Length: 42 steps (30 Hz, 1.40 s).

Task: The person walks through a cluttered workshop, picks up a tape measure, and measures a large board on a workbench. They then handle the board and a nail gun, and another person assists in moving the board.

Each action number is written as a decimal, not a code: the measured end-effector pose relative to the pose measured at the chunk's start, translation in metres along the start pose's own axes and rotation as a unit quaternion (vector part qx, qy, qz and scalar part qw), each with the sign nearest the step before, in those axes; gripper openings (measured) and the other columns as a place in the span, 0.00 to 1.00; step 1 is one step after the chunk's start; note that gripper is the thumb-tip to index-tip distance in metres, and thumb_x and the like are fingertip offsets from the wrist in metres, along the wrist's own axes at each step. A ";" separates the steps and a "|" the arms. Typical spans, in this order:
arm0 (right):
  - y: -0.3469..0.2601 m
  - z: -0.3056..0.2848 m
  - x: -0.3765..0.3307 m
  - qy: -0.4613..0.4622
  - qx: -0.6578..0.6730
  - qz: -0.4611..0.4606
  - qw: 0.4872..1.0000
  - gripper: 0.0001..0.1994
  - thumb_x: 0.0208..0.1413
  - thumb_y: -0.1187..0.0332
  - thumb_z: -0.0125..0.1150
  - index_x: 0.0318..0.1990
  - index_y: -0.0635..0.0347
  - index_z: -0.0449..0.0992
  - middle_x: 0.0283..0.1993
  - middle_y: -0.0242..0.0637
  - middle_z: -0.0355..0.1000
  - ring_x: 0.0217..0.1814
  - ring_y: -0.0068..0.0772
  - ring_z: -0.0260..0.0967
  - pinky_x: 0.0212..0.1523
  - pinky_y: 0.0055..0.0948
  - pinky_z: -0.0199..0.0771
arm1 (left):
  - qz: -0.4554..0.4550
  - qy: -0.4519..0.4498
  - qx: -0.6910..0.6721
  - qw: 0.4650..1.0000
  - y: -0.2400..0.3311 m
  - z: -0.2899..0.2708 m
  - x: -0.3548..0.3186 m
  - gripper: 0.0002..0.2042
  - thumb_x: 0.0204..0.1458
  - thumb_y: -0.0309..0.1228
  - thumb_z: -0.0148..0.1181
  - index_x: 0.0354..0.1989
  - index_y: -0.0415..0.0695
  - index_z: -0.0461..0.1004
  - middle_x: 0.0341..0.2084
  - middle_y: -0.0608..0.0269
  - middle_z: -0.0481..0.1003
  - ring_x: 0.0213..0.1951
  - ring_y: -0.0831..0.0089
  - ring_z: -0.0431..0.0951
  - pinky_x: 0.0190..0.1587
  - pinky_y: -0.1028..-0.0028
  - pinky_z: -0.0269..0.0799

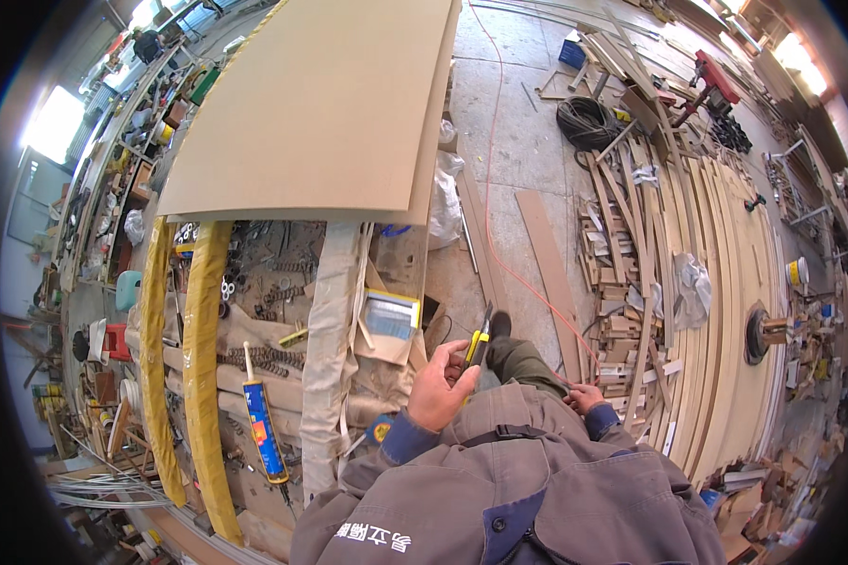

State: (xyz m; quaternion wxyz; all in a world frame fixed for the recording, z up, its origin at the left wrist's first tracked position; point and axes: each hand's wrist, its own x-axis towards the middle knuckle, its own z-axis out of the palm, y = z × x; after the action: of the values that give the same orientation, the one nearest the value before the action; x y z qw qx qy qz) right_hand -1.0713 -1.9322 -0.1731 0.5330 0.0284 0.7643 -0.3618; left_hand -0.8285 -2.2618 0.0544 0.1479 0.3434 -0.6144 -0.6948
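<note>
My left hand point(440, 388) is closed round a pair of pliers point(478, 348) with yellow and black handles, its dark jaws pointing away from me. My right hand point(585, 398) hangs low at my right side with its fingers curled. A thin red hose point(528, 285) runs across the floor to near that hand; whether the fingers hold it I cannot tell. Left of my left hand, a blue sealant cartridge point(265, 435) with a pale nozzle lies on the cluttered bench. Ahead, a large beige panel point(301, 104) rests over wrapped supports.
Yellow-wrapped rails point(207, 377) and a pale cloth-wrapped rail point(331, 348) cross the bench at left. On the right, long wooden boards point(725, 320) lie stacked beside loose offcuts point(617, 311). A coil of black hose point(588, 123) sits on the concrete floor ahead.
</note>
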 end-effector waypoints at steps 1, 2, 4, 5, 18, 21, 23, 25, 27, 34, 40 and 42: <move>-0.007 -0.003 0.005 -0.002 -0.024 -0.007 1.000 0.12 0.57 0.69 0.52 0.42 0.65 0.78 0.36 0.43 0.79 0.28 0.30 0.74 0.27 0.29 0.74 | -0.007 -0.003 -0.007 1.000 0.005 0.002 0.011 0.24 0.56 0.30 0.63 0.60 0.37 0.65 0.36 0.60 0.73 0.32 0.79 0.75 0.37 0.77 0.74; -0.017 -0.004 0.014 -0.006 -0.046 -0.022 0.999 0.12 0.57 0.69 0.52 0.41 0.66 0.79 0.35 0.43 0.79 0.29 0.31 0.75 0.28 0.29 0.74 | -0.020 0.006 -0.001 1.000 0.009 0.002 0.023 0.25 0.56 0.30 0.63 0.60 0.37 0.65 0.36 0.60 0.73 0.33 0.78 0.76 0.38 0.77 0.74; -0.044 -0.003 0.037 0.001 -0.069 -0.014 0.997 0.12 0.56 0.70 0.53 0.40 0.67 0.79 0.33 0.42 0.79 0.30 0.31 0.75 0.30 0.28 0.74 | -0.023 -0.001 0.002 1.000 0.026 0.001 0.056 0.26 0.56 0.31 0.64 0.61 0.37 0.64 0.38 0.58 0.74 0.35 0.77 0.77 0.39 0.76 0.75; -0.051 -0.005 0.052 -0.010 -0.074 -0.016 0.997 0.11 0.56 0.70 0.53 0.40 0.67 0.79 0.33 0.42 0.79 0.30 0.31 0.75 0.31 0.28 0.74 | -0.027 -0.003 0.001 1.000 0.033 0.000 0.075 0.26 0.56 0.32 0.64 0.61 0.37 0.64 0.38 0.57 0.75 0.36 0.77 0.77 0.39 0.76 0.75; -0.274 -0.121 0.229 -0.051 0.088 0.029 0.994 0.15 0.60 0.67 0.51 0.50 0.67 0.74 0.41 0.48 0.77 0.29 0.36 0.75 0.27 0.36 0.80 | 0.044 -0.001 0.217 0.975 0.263 0.040 0.312 0.25 0.53 0.28 0.66 0.59 0.39 0.67 0.37 0.55 0.78 0.35 0.75 0.80 0.40 0.73 0.77; -0.303 -0.133 0.256 -0.049 0.114 0.042 0.991 0.14 0.60 0.69 0.52 0.50 0.67 0.73 0.40 0.48 0.77 0.28 0.35 0.75 0.26 0.35 0.79 | 0.059 -0.005 0.300 0.952 0.304 0.025 0.366 0.25 0.52 0.25 0.66 0.59 0.38 0.66 0.36 0.58 0.77 0.34 0.76 0.79 0.39 0.75 0.78; -0.319 -0.140 0.269 -0.029 0.144 0.048 0.988 0.13 0.59 0.70 0.52 0.48 0.67 0.74 0.40 0.48 0.77 0.28 0.35 0.75 0.25 0.36 0.78 | 0.083 0.019 0.326 0.942 0.319 0.013 0.410 0.25 0.53 0.24 0.64 0.59 0.37 0.66 0.35 0.58 0.77 0.32 0.77 0.78 0.37 0.76 0.77; -0.324 -0.150 0.293 -0.031 0.162 0.057 0.985 0.13 0.59 0.70 0.52 0.48 0.67 0.74 0.40 0.48 0.77 0.28 0.35 0.75 0.25 0.36 0.78 | 0.103 0.043 0.322 0.940 0.325 -0.002 0.465 0.23 0.53 0.27 0.64 0.57 0.37 0.67 0.32 0.57 0.77 0.30 0.75 0.78 0.36 0.74 0.76; -0.333 -0.157 0.308 -0.012 0.174 0.068 0.982 0.11 0.60 0.70 0.51 0.47 0.64 0.73 0.39 0.46 0.78 0.28 0.35 0.76 0.25 0.35 0.77 | 0.116 0.058 0.326 0.937 0.331 -0.015 0.524 0.22 0.53 0.28 0.64 0.56 0.38 0.68 0.30 0.56 0.77 0.29 0.74 0.78 0.35 0.74 0.76; -0.359 -0.178 0.361 0.064 0.226 0.101 0.967 0.14 0.59 0.68 0.51 0.49 0.62 0.74 0.36 0.43 0.79 0.24 0.33 0.76 0.22 0.33 0.75 | 0.172 0.072 0.302 0.935 0.354 -0.043 0.745 0.22 0.53 0.28 0.64 0.56 0.37 0.69 0.30 0.56 0.77 0.27 0.75 0.78 0.34 0.75 0.75; -0.490 -0.167 0.376 0.075 0.176 0.128 0.973 0.20 0.59 0.68 0.53 0.58 0.65 0.71 0.37 0.45 0.80 0.23 0.33 0.73 0.22 0.35 0.74 | 0.140 0.003 0.273 0.952 0.363 -0.042 0.886 0.22 0.53 0.30 0.64 0.56 0.39 0.68 0.30 0.55 0.77 0.29 0.71 0.79 0.34 0.71 0.76; -0.554 -0.164 0.396 0.065 0.209 0.103 0.970 0.21 0.59 0.67 0.54 0.58 0.65 0.71 0.41 0.46 0.79 0.25 0.33 0.74 0.22 0.34 0.75 | 0.094 -0.036 0.246 0.964 0.366 -0.038 0.907 0.23 0.54 0.31 0.64 0.57 0.39 0.67 0.31 0.54 0.77 0.30 0.70 0.79 0.36 0.71 0.77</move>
State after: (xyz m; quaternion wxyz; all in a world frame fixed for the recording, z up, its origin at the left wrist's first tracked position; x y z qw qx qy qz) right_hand -1.6093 -2.3803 -0.1869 0.4985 0.2411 0.6979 -0.4543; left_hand -1.5360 -2.9325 0.1354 0.1009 0.2846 -0.8005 -0.5177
